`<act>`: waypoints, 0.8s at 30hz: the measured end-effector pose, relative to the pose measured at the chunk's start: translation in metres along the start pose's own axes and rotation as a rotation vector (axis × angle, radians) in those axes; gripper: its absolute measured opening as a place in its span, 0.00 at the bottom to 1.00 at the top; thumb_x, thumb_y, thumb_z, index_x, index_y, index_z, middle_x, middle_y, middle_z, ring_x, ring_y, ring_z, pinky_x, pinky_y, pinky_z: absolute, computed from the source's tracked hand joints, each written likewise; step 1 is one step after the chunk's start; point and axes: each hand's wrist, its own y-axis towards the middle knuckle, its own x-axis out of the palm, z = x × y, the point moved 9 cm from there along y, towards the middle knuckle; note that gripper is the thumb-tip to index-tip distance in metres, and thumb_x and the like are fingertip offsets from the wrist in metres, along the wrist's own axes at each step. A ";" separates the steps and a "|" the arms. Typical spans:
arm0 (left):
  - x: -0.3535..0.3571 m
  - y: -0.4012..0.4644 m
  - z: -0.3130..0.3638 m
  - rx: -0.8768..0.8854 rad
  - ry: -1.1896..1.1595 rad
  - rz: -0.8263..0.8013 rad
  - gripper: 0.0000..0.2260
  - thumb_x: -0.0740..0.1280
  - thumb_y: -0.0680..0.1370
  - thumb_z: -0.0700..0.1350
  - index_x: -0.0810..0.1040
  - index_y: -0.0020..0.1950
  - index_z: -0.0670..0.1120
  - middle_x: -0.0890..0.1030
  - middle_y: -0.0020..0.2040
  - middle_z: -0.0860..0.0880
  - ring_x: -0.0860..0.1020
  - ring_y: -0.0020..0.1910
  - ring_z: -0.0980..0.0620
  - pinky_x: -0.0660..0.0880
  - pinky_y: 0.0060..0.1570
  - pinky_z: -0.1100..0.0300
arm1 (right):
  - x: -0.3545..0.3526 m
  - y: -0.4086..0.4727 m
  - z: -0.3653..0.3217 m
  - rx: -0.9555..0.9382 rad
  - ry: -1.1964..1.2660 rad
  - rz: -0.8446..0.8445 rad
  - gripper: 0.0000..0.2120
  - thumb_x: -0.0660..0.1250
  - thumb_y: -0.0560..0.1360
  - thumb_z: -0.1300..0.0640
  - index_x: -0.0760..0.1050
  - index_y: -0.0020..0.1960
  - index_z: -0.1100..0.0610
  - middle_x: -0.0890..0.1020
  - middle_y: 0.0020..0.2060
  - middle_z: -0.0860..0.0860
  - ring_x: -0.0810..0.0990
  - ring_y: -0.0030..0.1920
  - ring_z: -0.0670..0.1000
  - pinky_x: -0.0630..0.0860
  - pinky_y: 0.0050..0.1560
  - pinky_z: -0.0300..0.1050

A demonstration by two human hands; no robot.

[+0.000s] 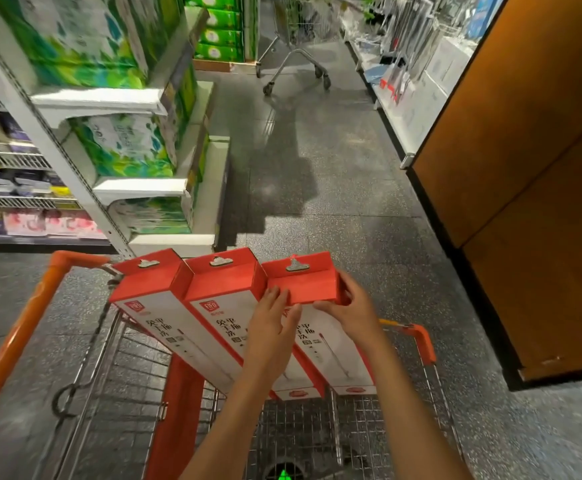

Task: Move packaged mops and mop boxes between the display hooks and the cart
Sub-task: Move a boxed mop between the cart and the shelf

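Three long red-and-white mop boxes stand slanted side by side in the orange-rimmed wire cart [29,327], their red hang-tab ends pointing away from me. The left box [151,299] and the middle box [220,296] are untouched. My right hand [348,310] grips the right side of the right box [303,284] near its red top. My left hand [272,327] lies with straight fingers against that box's left side, over the seam with the middle box.
Shelves of green tissue packs [116,143] line the left of the aisle. A second, grey cart [296,46] stands far ahead. White display racks with hanging goods [407,64] run along the right, and a brown panel [525,174] stands close on the right.
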 end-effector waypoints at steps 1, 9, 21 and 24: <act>0.000 -0.001 0.000 -0.001 -0.013 0.002 0.31 0.53 0.81 0.63 0.62 0.80 0.50 0.58 0.81 0.52 0.53 0.80 0.56 0.50 0.77 0.56 | -0.002 -0.005 0.000 -0.007 0.010 0.011 0.38 0.82 0.66 0.53 0.71 0.72 0.46 0.81 0.61 0.46 0.79 0.62 0.50 0.78 0.63 0.54; 0.012 -0.026 0.030 0.031 -0.323 -0.086 0.30 0.61 0.78 0.61 0.56 0.79 0.61 0.70 0.76 0.51 0.71 0.72 0.54 0.71 0.70 0.52 | -0.051 -0.077 -0.013 -0.027 0.118 0.182 0.30 0.80 0.60 0.41 0.74 0.59 0.29 0.83 0.52 0.33 0.82 0.52 0.38 0.80 0.46 0.35; 0.024 -0.058 0.100 0.174 -0.581 -0.199 0.30 0.66 0.77 0.64 0.68 0.75 0.51 0.84 0.54 0.48 0.85 0.49 0.52 0.80 0.41 0.62 | -0.114 -0.170 -0.060 -0.151 0.266 0.400 0.32 0.79 0.62 0.42 0.76 0.65 0.38 0.85 0.55 0.45 0.84 0.56 0.48 0.82 0.51 0.49; 0.016 -0.073 0.130 0.246 -0.611 -0.243 0.35 0.67 0.74 0.68 0.68 0.76 0.52 0.85 0.53 0.50 0.85 0.49 0.51 0.81 0.40 0.62 | -0.128 -0.195 -0.080 -0.185 0.305 0.473 0.27 0.79 0.62 0.44 0.79 0.61 0.36 0.86 0.53 0.44 0.85 0.52 0.46 0.81 0.43 0.38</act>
